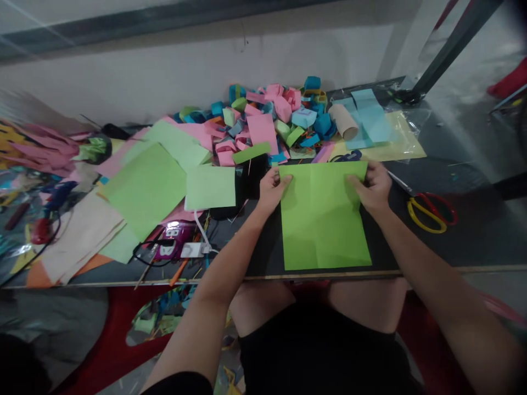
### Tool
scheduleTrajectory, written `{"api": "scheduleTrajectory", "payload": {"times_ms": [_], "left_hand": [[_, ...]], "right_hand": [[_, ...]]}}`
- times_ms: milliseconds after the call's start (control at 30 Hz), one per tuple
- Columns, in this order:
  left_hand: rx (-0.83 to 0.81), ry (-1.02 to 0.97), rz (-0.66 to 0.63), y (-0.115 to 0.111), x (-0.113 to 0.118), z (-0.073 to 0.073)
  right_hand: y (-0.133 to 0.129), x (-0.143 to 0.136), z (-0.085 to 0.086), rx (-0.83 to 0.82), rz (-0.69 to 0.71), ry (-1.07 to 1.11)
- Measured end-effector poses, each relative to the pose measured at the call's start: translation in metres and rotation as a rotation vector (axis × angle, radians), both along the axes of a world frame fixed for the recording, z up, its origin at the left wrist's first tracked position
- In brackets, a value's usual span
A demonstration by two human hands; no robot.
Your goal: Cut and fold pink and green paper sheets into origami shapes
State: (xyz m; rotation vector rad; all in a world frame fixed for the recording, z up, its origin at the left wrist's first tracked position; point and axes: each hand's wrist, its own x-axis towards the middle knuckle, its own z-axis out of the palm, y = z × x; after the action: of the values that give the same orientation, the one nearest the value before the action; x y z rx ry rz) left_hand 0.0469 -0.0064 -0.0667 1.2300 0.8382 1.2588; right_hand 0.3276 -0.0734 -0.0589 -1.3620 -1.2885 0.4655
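Note:
A bright green sheet of paper point(325, 219) with a vertical crease down its middle is spread over the dark table near the front edge. My left hand point(274, 189) pinches its upper left corner, thumb on top. At the upper right corner, my right hand point(373, 185) grips the paper between thumb and fingers. The sheet's right side bends slightly below that hand. Scissors with red and yellow handles point(430, 213) lie to the right of my right hand, their blades pointing towards it.
Folded paper pieces point(284, 118) are heaped along the wall, beside a cardboard tube point(343, 122) and blue sheets point(374, 118). Green sheets point(144, 186), a purple power strip point(175, 241) and cables lie left. A red chair point(111, 340) stands below the table's front edge.

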Motion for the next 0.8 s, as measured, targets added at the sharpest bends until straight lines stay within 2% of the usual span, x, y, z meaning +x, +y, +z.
{"api": "scheduleTrajectory", "payload": {"times_ms": [100, 200, 333, 467, 567, 667, 733, 800], "left_hand": [[0.016, 0.000, -0.025, -0.005, 0.004, 0.004], [0.023, -0.016, -0.064, -0.009, 0.006, 0.007], [0.029, -0.027, -0.069, -0.011, 0.008, 0.008], [0.058, 0.017, -0.030, -0.012, 0.009, 0.006], [0.078, 0.023, 0.002, -0.012, 0.009, 0.002], [0.120, 0.023, 0.084, -0.005, 0.008, 0.001], [0.186, 0.036, 0.157, 0.005, 0.005, 0.008], [0.310, 0.092, 0.217, 0.016, 0.000, 0.027]], "right_hand": [[-0.001, 0.007, 0.003, 0.215, -0.240, -0.258], [-0.007, 0.007, 0.009, 0.244, -0.254, -0.467], [-0.011, -0.009, 0.028, 0.198, -0.066, -0.616], [0.006, -0.031, 0.057, 0.088, 0.046, -0.776], [0.028, -0.043, 0.073, 0.066, 0.253, -0.784], [0.046, -0.053, 0.083, 0.057, 0.427, -0.684], [0.053, -0.057, 0.091, 0.070, 0.458, -0.584], [0.056, -0.059, 0.100, 0.061, 0.485, -0.492]]}}
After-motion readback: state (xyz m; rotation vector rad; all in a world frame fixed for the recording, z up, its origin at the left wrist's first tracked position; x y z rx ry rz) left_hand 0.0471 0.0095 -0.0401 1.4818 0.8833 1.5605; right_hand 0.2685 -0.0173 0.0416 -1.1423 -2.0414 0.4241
